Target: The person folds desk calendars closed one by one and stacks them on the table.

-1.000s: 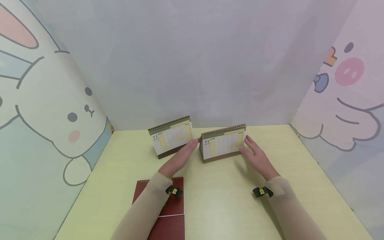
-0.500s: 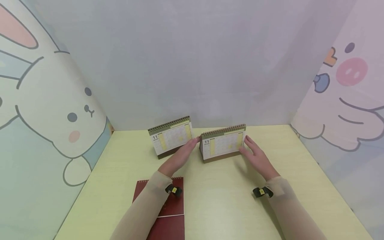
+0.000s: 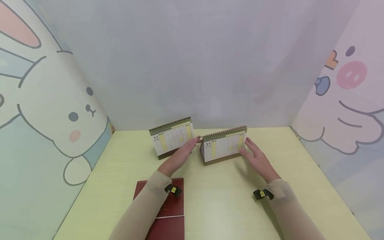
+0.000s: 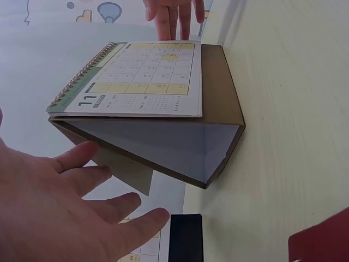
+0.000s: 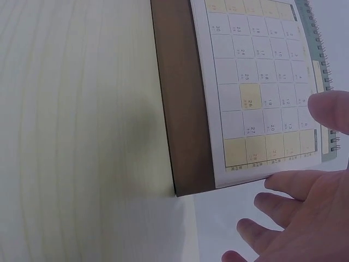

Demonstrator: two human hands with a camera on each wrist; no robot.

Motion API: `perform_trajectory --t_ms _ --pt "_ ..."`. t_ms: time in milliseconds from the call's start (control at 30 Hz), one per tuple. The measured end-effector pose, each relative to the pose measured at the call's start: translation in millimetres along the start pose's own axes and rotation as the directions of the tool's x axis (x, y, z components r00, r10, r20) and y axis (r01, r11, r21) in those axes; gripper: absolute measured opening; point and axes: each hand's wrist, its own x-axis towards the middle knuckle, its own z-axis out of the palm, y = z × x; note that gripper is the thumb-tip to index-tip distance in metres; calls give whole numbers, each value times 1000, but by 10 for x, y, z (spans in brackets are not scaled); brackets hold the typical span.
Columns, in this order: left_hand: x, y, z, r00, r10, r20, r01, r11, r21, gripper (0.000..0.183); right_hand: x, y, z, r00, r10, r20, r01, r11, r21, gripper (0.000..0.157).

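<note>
A desk calendar [image 3: 225, 146] with a spiral top and brown base stands upright at the table's back, between both hands. At its left end is my left hand [image 3: 179, 157], its fingers extended; in the left wrist view that hand [image 4: 71, 207] lies beside the calendar's open triangular end [image 4: 163, 144], with a small gap at most. My right hand [image 3: 258, 161] is at the other end. There, the right wrist view has the thumb [image 5: 330, 111] over the front page and loosely spread fingers [image 5: 292, 210] by the side edge, the nearest one touching or almost touching.
A second, similar calendar [image 3: 172, 140] stands just left, partly behind my left hand. Two dark red spiral-bound covers [image 3: 171, 228] lie at the front left, under my left forearm. Cartoon-printed walls [image 3: 192, 66] close in the table's back and sides.
The head view has shifted slightly. The right calendar's left end looks turned a touch nearer to me, and both hands have stayed almost in place.
</note>
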Motion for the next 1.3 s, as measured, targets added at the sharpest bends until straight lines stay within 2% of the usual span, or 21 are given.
perform_trajectory --t_ms 400,633,800,1033,1300 --pt "-30 28 -33 1000 9 8 -9 1000 -11 81 10 -61 13 1000 -5 8 5 1000 -10 86" --pt "-18 -18 -57 1000 17 -18 -17 1000 -25 82 54 -94 29 999 -29 18 29 1000 -11 86" --pt "-28 -46 -65 1000 16 -5 -16 999 -35 83 73 -119 53 999 -39 26 39 999 -6 85" --pt "24 -73 20 998 62 13 -61 996 -60 80 9 -60 23 999 -27 26 28 999 -23 87" --pt "30 -28 92 997 71 5 -71 997 -41 79 -43 -43 -32 1000 -3 29 4 1000 -30 88"
